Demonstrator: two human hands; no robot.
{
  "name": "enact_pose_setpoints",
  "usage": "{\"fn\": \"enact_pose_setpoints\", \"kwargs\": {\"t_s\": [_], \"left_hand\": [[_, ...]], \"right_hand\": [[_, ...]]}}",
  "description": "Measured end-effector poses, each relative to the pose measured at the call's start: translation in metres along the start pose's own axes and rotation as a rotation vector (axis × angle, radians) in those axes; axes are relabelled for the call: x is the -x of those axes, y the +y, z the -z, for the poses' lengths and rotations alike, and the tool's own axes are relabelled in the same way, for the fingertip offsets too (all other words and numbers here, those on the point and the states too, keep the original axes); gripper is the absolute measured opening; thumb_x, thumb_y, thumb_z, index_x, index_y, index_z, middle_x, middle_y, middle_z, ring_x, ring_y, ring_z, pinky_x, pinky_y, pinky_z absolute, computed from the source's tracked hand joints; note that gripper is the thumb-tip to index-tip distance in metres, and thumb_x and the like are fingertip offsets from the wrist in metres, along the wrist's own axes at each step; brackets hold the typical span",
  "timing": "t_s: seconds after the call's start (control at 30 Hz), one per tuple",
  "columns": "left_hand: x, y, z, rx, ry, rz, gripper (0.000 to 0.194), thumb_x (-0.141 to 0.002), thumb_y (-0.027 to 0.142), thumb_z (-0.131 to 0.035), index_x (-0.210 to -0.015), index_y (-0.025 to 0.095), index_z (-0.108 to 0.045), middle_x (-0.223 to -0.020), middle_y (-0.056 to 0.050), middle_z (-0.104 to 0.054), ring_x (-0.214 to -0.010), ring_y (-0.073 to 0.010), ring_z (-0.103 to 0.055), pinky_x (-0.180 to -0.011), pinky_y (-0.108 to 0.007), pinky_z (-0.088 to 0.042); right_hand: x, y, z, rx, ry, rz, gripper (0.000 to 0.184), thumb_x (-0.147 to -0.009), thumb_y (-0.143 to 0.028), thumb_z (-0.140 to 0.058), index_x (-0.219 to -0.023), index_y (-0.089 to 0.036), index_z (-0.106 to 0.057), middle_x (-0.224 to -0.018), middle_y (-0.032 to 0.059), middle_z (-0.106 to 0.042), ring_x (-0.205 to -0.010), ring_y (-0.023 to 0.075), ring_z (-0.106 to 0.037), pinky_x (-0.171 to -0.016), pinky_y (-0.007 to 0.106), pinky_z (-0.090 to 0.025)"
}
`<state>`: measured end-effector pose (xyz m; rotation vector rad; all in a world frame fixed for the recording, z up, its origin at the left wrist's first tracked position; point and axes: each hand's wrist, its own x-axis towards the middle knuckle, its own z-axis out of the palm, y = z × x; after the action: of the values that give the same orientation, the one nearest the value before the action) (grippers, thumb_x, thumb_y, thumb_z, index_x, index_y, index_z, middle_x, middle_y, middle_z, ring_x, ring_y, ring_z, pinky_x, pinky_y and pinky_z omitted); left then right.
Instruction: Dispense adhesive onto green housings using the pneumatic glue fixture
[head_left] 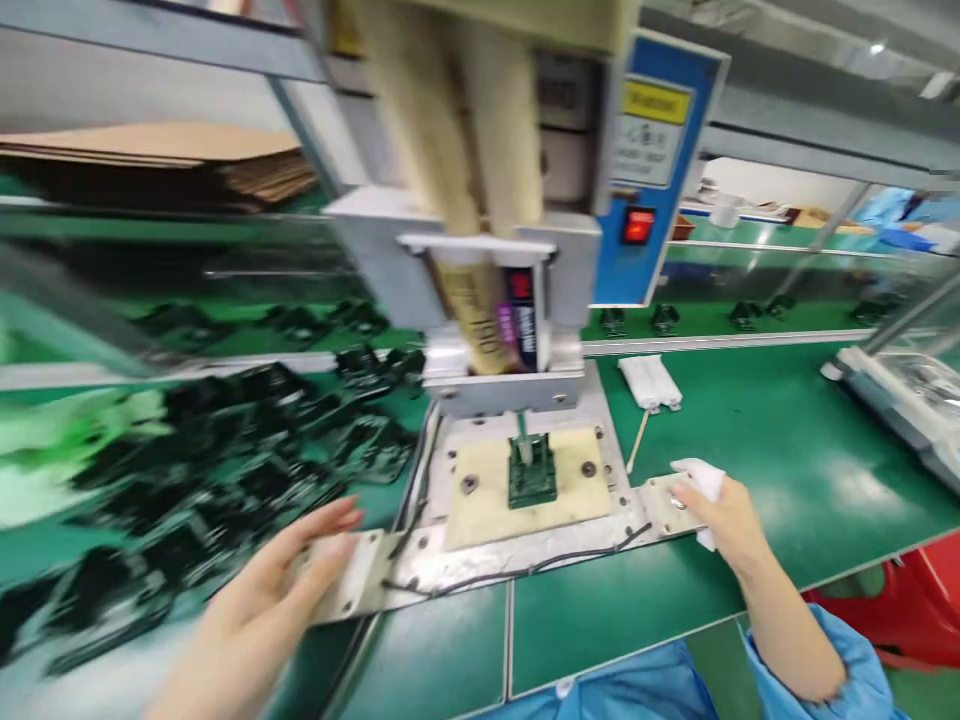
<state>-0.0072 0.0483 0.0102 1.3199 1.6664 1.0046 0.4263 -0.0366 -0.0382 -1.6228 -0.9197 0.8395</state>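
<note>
In front of me stands a bench press (510,390) with a head above a cream fixture plate (480,500). A small dark green plastic part (534,478) sits on the plate, with a thin rod from the head reaching down to it. My left hand (277,580) is at the left metal switch bracket (364,575), fingers stretched along it and thumb apart, slightly blurred. At the right switch bracket (664,505), my right hand (720,515) has a finger near the round button. A crumpled white cloth (705,480) is tucked in that hand.
Many dark plastic parts (262,440) lie on the left, near a light green sheet (75,450). A white packet (649,382) and a cotton swab (639,440) lie right of the press. A tray (911,400) stands at far right. Several parts line the belt (705,322) behind.
</note>
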Motion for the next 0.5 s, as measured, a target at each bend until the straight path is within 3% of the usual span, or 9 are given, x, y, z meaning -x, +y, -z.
{"fn": "enact_pose_setpoints", "kwargs": {"t_s": [0.07, 0.13, 0.23, 0.33, 0.5], "left_hand": [[0.002, -0.009, 0.001, 0.108, -0.016, 0.112, 0.084, -0.056, 0.076, -0.082, -0.122, 0.026, -0.067, -0.123, -0.008, -0.070, -0.108, -0.0259, -0.065, -0.072, -0.022, -0.055], [0.003, -0.011, -0.002, 0.219, -0.040, 0.139, 0.084, -0.055, 0.069, -0.087, -0.124, 0.025, -0.066, -0.122, -0.008, -0.070, -0.108, -0.0234, -0.064, -0.075, -0.020, -0.053], [0.006, -0.011, -0.008, 0.382, -0.043, 0.145, 0.077, -0.058, 0.064, -0.089, -0.120, 0.023, -0.069, -0.113, -0.008, -0.072, -0.088, -0.0182, -0.065, -0.069, -0.020, -0.053], [0.010, -0.012, -0.012, 0.488, -0.008, 0.133, 0.071, -0.061, 0.063, -0.088, -0.114, 0.020, -0.071, -0.104, -0.007, -0.072, -0.073, -0.0144, -0.062, -0.062, -0.019, -0.051], [0.012, -0.018, -0.003, 0.434, -0.037, 0.115, 0.069, -0.058, 0.063, -0.088, -0.110, 0.020, -0.073, -0.104, -0.009, -0.075, -0.080, -0.0197, -0.067, -0.064, -0.022, -0.054]], "right_hand": [[0.000, 0.003, 0.004, 0.031, 0.009, -0.028, 0.061, -0.065, -0.059, -0.083, -0.107, -0.014, -0.077, -0.087, 0.0087, -0.077, -0.074, 0.0237, -0.071, -0.069, 0.032, -0.058], [-0.001, 0.007, 0.008, 0.070, 0.077, -0.051, 0.064, -0.062, -0.060, -0.084, -0.106, -0.014, -0.078, -0.088, 0.0094, -0.078, -0.076, 0.0253, -0.072, -0.067, 0.032, -0.058], [-0.002, 0.015, 0.012, 0.105, 0.186, -0.076, 0.066, -0.057, -0.063, -0.084, -0.102, -0.015, -0.080, -0.087, 0.0099, -0.078, -0.081, 0.0280, -0.073, -0.067, 0.032, -0.059], [-0.004, 0.020, 0.014, 0.093, 0.209, -0.071, 0.066, -0.053, -0.064, -0.084, -0.097, -0.015, -0.081, -0.084, 0.0104, -0.078, -0.080, 0.0285, -0.073, -0.065, 0.031, -0.058], [-0.010, 0.009, 0.009, 0.058, 0.146, -0.004, 0.063, -0.058, -0.066, -0.081, -0.094, -0.015, -0.080, -0.082, 0.0108, -0.078, -0.075, 0.0272, -0.072, -0.064, 0.033, -0.058]]}}
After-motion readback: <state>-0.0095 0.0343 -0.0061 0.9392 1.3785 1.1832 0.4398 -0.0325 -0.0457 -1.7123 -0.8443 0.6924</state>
